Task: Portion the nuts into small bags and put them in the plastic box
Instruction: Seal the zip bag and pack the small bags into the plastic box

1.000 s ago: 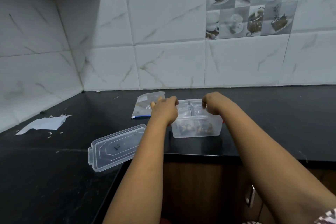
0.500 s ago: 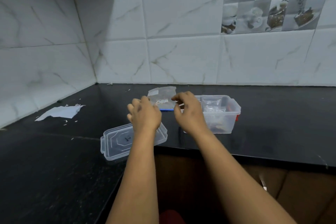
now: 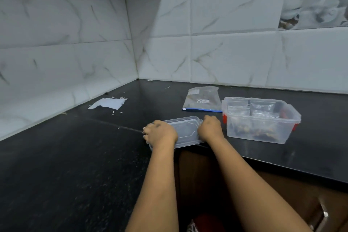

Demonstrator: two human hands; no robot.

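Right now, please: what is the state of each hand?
Left hand: fingers curled over the left end of the clear lid, holding it.
Right hand: fingers curled on the lid's right end, holding it.

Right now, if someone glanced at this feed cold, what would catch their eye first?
Both hands gripping the clear lid at the counter's front edge, left hand and right hand at its ends. Just right sits the open plastic box holding small bags of nuts.
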